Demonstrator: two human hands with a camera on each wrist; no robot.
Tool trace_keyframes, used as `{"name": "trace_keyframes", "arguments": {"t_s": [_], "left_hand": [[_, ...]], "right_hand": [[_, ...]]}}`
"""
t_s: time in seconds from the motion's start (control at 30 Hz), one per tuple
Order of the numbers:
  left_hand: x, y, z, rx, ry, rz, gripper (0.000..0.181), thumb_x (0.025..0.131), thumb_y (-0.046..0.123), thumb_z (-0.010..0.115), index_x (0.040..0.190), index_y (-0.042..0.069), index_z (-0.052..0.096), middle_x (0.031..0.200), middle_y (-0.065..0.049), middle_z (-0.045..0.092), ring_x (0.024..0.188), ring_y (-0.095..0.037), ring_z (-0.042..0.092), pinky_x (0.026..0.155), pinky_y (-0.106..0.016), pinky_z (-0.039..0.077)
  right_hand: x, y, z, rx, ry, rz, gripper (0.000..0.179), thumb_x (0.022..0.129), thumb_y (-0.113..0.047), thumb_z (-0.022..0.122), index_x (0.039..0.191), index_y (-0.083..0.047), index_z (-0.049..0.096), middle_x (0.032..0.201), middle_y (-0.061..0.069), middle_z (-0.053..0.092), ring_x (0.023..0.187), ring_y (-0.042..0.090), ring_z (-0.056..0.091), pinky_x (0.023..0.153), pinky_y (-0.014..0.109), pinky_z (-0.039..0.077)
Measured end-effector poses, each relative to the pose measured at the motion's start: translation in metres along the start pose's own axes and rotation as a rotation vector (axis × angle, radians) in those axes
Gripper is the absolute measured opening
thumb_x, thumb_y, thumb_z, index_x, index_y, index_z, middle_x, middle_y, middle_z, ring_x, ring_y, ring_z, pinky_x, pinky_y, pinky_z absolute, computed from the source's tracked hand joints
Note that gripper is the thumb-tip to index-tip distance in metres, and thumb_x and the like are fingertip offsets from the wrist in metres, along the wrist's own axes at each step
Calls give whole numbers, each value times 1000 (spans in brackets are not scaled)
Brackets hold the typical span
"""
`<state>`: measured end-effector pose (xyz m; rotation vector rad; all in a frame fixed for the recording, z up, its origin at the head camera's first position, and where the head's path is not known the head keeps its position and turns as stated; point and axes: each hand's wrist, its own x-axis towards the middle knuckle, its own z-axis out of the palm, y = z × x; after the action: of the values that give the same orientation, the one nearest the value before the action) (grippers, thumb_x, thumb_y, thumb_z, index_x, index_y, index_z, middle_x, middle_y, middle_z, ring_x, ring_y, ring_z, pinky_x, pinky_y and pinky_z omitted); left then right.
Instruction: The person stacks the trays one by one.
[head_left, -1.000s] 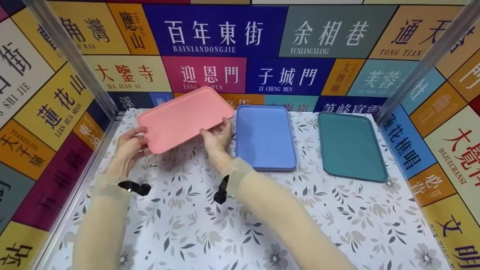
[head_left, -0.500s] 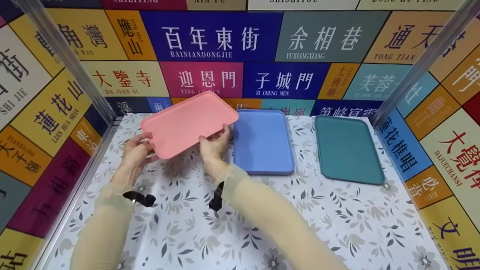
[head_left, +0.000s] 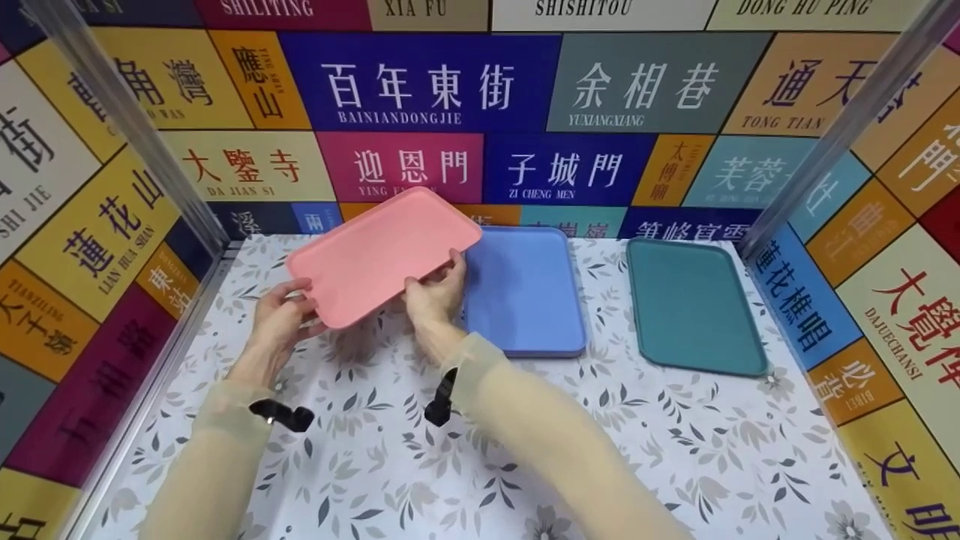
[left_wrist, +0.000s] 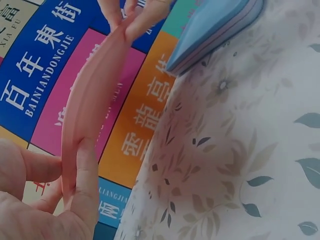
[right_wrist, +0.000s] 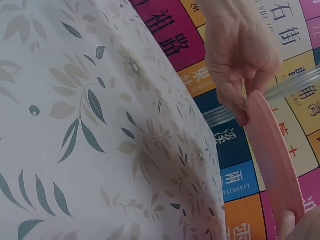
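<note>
A pink rectangular tray [head_left: 384, 259] is held tilted above the table, its shadow falling on the cloth below. My left hand [head_left: 279, 324] pinches its left end, thumb on one face and fingers on the other, as the left wrist view shows the tray [left_wrist: 92, 95] edge-on. My right hand [head_left: 436, 296] grips the near long edge toward the right corner. Just right of that hand lies a blue tray [head_left: 529, 292]; the pink tray's corner overlaps it in the head view. The left wrist view shows layered edges on the blue trays [left_wrist: 215, 35], a stack.
A green tray [head_left: 697, 307] lies on the right side of the table. White floral cloth [head_left: 390, 457] covers the tabletop. Walls printed with coloured sign panels [head_left: 420, 82] close off the back and both sides, with clear corner posts [head_left: 127, 127].
The head view has tilted up a little, shifting the scene down. Both hands keep their grip on the pink tray, which has moved slightly right, over the blue stack's edge.
</note>
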<state>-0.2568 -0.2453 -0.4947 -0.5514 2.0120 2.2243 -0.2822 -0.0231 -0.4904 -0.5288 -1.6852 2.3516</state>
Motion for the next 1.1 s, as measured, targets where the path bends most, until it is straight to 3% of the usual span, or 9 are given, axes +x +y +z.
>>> {"name": "trace_keyframes", "arguments": {"t_s": [0.17,0.27,0.4,0.57,0.7,0.83,0.9,1.1], "left_hand": [[-1,0,-1,15,-33,-6,55,106,0,64,158,7,49,102,4,74,88,-11,78,81,-28,71],[1,2,-5,37,-23,-5,61,105,4,70,161,10,47,109,5,76,92,-11,80,85,-29,71],[4,7,-15,72,6,6,70,104,10,75,167,13,45,118,7,73,98,-10,78,87,-28,70],[11,19,-27,148,1,13,63,108,17,70,167,11,46,116,8,71,100,-9,73,90,-27,68],[18,31,-30,301,-72,-8,63,113,27,65,170,11,44,141,-3,68,105,-4,70,93,-24,64],[25,43,-30,444,-165,-35,65,115,33,60,173,13,41,168,-15,52,109,-5,68,91,-22,63],[28,47,-31,488,-203,-53,63,116,34,58,173,16,42,171,-15,50,111,-7,69,92,-23,63],[32,47,-29,511,-303,-69,56,118,31,54,172,17,46,172,-11,50,120,-11,68,98,-25,62]], "right_hand": [[5,-3,-6,35,-25,-3,98,88,23,69,171,-18,39,131,19,59,86,26,68,63,35,66],[9,-5,-12,48,-42,6,97,88,23,69,170,-18,40,130,17,57,83,23,65,60,34,63],[13,-10,-22,23,-77,6,98,85,23,70,169,-17,42,128,14,55,85,24,66,66,41,68],[16,-16,-37,-53,-147,6,98,84,21,70,170,-17,42,128,14,55,87,25,69,71,44,71],[18,-18,-49,-103,-209,17,96,84,19,73,168,-18,45,129,14,55,82,20,70,70,39,71],[19,-21,-59,-108,-290,38,95,83,17,75,167,-19,49,128,13,57,79,18,71,72,44,72],[19,-23,-63,-104,-335,60,95,83,17,76,167,-20,49,126,11,59,80,18,71,75,47,73],[24,-25,-75,-113,-461,124,96,84,18,76,167,-23,51,125,7,60,76,17,72,62,35,69]]}}
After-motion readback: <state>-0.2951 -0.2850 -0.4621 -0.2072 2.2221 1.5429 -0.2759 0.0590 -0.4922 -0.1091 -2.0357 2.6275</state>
